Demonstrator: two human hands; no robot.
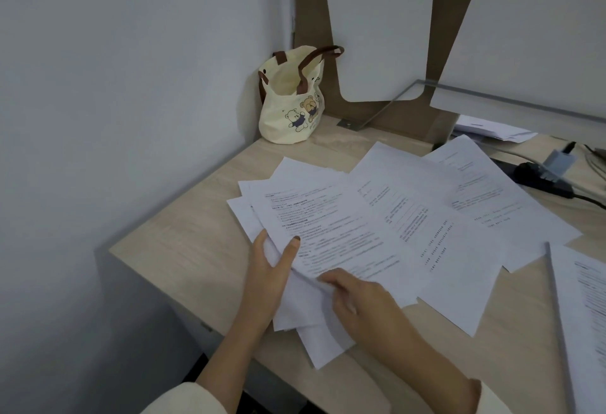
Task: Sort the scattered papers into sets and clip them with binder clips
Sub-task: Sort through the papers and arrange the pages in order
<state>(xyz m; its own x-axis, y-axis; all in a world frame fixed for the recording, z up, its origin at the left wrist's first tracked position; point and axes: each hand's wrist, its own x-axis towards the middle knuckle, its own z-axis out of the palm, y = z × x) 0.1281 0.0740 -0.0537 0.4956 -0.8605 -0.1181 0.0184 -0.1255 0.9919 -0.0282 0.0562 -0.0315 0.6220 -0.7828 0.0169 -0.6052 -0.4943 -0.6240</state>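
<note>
The left hand (267,277) grips the fanned papers (328,217) on the surface (183,249); the right hand (364,302) pinches their near edge with its fingers (329,279).

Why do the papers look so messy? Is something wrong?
Nothing is torn or spilled. The printed papers lie crooked on the desk, fanned over one another at different angles, not in neat piles. The left hand and right hand hold the near sheets.

Cream left sleeve (183,395), cream right sleeve (492,397); dark-painted thumbnail (296,238) on left grip (265,279).
</note>
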